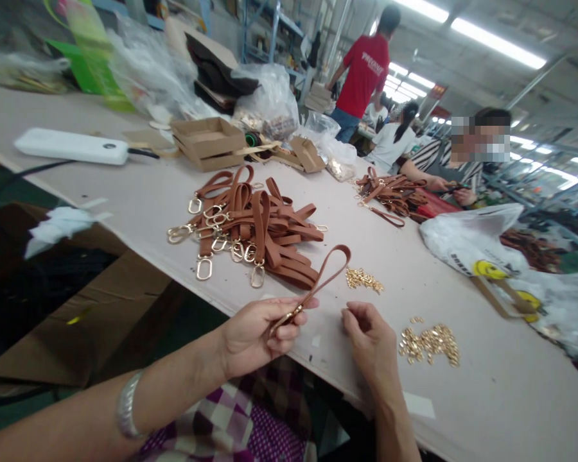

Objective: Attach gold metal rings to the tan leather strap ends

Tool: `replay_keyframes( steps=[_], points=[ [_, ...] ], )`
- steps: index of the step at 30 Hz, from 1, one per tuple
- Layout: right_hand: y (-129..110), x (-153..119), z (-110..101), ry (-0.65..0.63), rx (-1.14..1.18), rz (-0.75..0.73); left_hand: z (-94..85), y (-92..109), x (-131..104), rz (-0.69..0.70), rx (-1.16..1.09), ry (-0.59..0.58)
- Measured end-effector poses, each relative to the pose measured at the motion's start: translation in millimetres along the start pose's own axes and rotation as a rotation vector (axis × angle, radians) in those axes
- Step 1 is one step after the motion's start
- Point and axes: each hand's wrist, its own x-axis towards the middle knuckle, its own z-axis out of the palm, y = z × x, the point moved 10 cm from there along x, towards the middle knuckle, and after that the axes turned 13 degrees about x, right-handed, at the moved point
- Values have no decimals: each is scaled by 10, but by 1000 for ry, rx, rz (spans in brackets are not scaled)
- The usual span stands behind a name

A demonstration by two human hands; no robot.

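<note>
A brown leather wrist strap [328,269] is held between the thumb and fingers of my left hand [264,330], its loop standing up to the right and its gold clasp partly hidden in the fingers. Just to the right, my right hand [368,330] hovers over or rests on the table edge, thumb and fingertips pressed together; whether they pinch anything is too small to tell. Beyond my left hand lies a heap of similar brown straps [274,231] with gold oval rings. Small gold rivet pieces lie in a near pile [431,343] and a far pile [363,280].
Cardboard trays [207,144], plastic bags [270,96] and a white power strip [72,146] line the table's far left side. Another strap heap [390,192] lies before a co-worker [462,154] in stripes. White bags [476,237] and a small box [503,298] are at right.
</note>
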Motion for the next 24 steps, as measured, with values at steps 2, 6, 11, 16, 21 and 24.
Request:
replay_keyframes(
  steps=[2,6,11,16,21,24],
  points=[
    [76,-90,42,17,262,116,16,-24,28,-6,10,29],
    [73,-226,186,41,578,214,19,-58,109,1,83,42],
    [-17,-276,286,51,658,174,-9,-158,186,-52,61,-22],
    [-138,-345,317,27,646,122,9,-285,157,-137,-53,-80],
    [-260,-419,333,21,579,75,57,-384,126,-181,-51,-123],
    [-273,-444,346,21,533,56,74,-410,113,-188,-8,-132]
  ],
)
